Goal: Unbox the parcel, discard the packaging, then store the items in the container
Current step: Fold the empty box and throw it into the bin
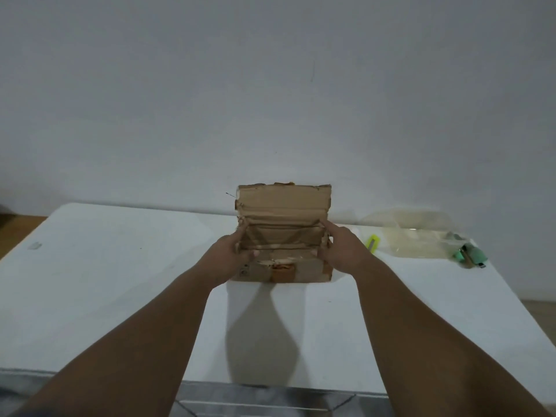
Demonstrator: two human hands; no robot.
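A worn brown cardboard box (282,236) stands on the white table (120,296), its far flap raised upright and its top open. My left hand (231,254) grips the box's left side, thumb over the near rim. My right hand (343,251) clasps the right side, its index finger reaching onto the inner flap. Torn tape and an orange patch show on the near face. What lies inside the box is hidden from this angle.
A yellow-green utility knife (373,242) lies just right of the box. Farther right sits a clear plastic container (418,236), with small mint-green items and a pen-like thing (469,255) beside it. A grey wall rises behind the table.
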